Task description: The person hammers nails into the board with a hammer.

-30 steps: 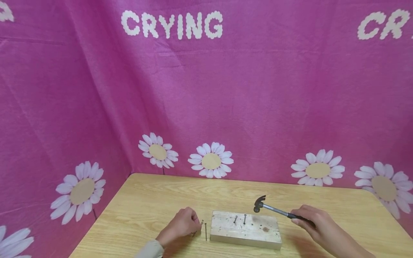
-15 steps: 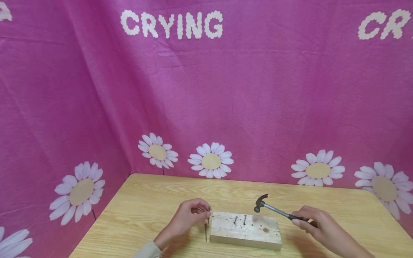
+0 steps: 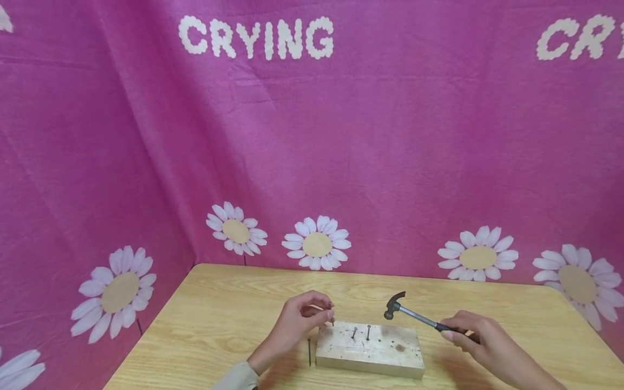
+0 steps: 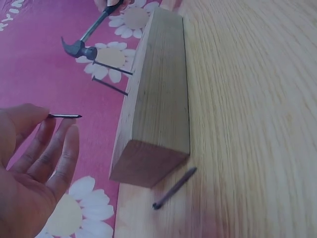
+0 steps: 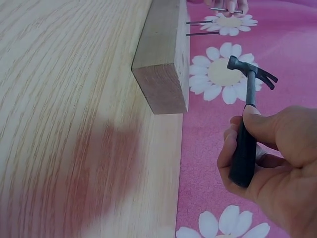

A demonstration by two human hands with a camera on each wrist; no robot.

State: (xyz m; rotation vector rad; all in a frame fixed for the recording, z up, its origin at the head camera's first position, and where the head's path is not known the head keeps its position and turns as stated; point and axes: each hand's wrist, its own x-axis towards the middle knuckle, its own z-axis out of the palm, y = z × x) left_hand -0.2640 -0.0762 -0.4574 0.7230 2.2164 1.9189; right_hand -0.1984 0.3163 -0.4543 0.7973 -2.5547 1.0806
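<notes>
My left hand [image 3: 297, 322] pinches a nail [image 4: 65, 116] between thumb and fingertips, point outward, above the left end of a wooden block [image 3: 370, 349]. Two nails [image 4: 110, 85] stand upright in the block's top face, their shanks mostly exposed. To the right, my right hand [image 3: 475, 336] grips a claw hammer [image 5: 245, 124] by its black handle. The hammer's head [image 3: 394, 306] hangs in the air over the block's far edge, right of the standing nails.
One loose nail [image 4: 174, 188] lies on the wood-grain table [image 3: 234, 287] just left of the block. Small holes and a dark knot [image 3: 400, 348] mark the block's top. A pink cloth [image 3: 380, 135] with white daisies hangs behind the table.
My left hand has lifted a nail off the table beside the block and carried it up and right over the block's left end. The right hand with the hammer has barely moved.
</notes>
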